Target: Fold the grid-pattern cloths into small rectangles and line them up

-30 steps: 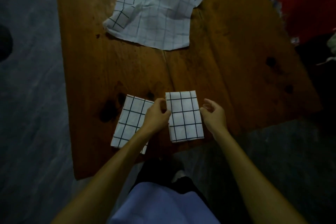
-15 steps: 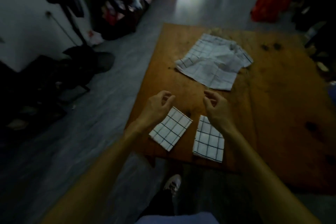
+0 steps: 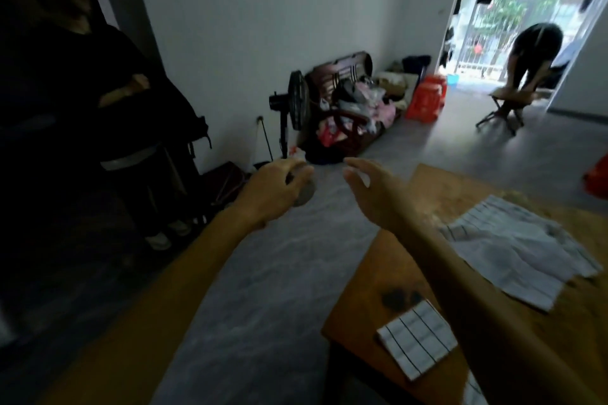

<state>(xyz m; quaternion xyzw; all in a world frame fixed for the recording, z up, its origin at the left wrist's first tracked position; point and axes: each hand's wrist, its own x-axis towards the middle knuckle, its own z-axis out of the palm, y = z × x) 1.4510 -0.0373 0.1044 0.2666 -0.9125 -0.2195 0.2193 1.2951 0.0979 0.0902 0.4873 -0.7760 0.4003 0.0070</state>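
Nearby, one folded grid cloth (image 3: 417, 339) lies flat on the table (image 3: 362, 276), both hands' fingers loosely curled, empty.

The room is dim, lit by daylight from the doorway (image 3: 513, 26) at upper right. The left edge is nearly black. Motion blur softens everything.

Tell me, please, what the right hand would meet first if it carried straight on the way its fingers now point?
Probably nothing close. The right hand is lifted beyond the table's left edge, fingers aimed up-left toward the left hand, with a gap between them. Beyond lies bare floor; depth is unclear.
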